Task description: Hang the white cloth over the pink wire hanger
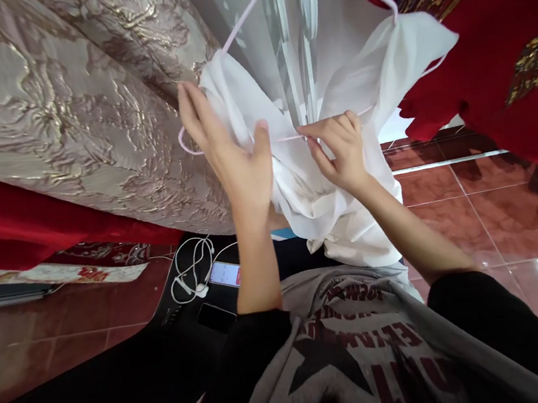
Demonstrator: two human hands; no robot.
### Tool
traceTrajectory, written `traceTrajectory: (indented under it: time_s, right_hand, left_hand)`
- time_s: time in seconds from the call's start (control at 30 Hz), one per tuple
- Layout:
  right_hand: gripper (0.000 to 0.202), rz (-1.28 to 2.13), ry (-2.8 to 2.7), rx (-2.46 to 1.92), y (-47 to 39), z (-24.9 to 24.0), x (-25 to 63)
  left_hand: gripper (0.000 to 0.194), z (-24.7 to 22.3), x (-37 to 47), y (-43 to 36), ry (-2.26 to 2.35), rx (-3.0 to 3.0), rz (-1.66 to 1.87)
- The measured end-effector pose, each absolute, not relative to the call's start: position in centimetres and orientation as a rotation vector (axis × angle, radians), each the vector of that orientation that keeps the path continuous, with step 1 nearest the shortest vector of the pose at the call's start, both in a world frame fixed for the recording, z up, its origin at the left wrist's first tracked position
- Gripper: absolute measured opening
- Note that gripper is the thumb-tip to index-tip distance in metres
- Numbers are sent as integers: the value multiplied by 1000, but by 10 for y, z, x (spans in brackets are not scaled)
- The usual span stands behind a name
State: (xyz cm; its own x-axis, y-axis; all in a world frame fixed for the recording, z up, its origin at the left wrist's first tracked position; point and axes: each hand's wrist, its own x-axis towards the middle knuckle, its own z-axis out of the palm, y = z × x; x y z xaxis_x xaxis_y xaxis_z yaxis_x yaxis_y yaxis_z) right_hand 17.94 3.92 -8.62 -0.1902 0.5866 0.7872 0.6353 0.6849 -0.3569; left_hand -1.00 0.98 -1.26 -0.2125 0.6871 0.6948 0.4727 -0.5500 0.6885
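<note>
A white garment (346,210) hangs on a thin pale pink hanger (252,3), its lower part bunched near my lap. My left hand (234,153) lies against the garment's left shoulder, fingers stretched upward and the thumb apart. Near the middle, my right hand (341,150) has its thumb and index finger close together at the hanger's lower bar, around a small thin metallic item (306,122) too small to make out.
Pale embossed fabric (85,121) hangs at the left, red fabric with gold trim (495,60) at the right. A lit phone (225,274), white earphones (193,273) and a dark phone (216,318) lie on a black surface. Red tiles (514,219) cover the floor.
</note>
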Motion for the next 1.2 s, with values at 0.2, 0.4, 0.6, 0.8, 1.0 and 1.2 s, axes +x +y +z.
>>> traceTrajectory:
  time_s: [0.2, 0.4, 0.6, 0.8, 1.0, 1.2]
  right_hand:
    - [29, -129, -1846, -990, 31, -83, 174]
    - [28, -98, -1785, -982, 32, -80, 180]
    - [28, 13, -1803, -971, 34, -77, 182]
    - [29, 10, -1814, -992, 32, -74, 185]
    - [26, 8, -1810, -973, 24, -69, 186]
    - [29, 74, -1843, -953, 18, -62, 181]
  left_hand:
    - [70, -57, 19, -2, 1354, 1488, 2014]
    - [19, -37, 16, -5, 1203, 1269, 1895]
    - [30, 26, -25, 8, 806, 919, 1709]
    - [32, 15, -76, 18, 613, 696, 1913]
    - [26, -55, -33, 12, 1007, 490, 2072]
    - [43, -54, 6, 3, 813, 684, 1878]
